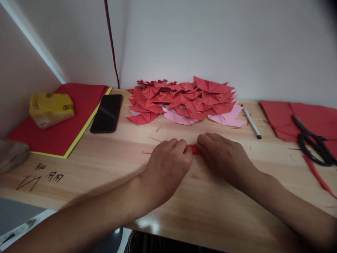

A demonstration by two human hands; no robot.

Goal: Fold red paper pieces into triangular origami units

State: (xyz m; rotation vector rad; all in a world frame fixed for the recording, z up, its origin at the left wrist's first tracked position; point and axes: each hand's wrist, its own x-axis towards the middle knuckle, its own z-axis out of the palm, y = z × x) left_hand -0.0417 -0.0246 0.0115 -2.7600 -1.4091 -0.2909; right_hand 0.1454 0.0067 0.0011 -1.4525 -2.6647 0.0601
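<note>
A small piece of red paper [194, 149] lies at the middle of the wooden table [168, 189], mostly covered by my fingers. My left hand [170, 165] is closed on its left end, with the knuckles up. From the other side my right hand [223, 154] grips the right end, its fingers bent over the paper. Only a short red strip shows between the two hands, so its full shape is hidden. Just beyond them sits a heap of folded red and pink paper pieces [184, 98], against the wall.
On the left, a yellow packet [52, 107] rests on red sheets [86, 96], beside a black phone [107, 113]. To the right are a white marker [252, 121], red paper [281, 123] and black-handled scissors [313, 142]. Thin red scraps are scattered about.
</note>
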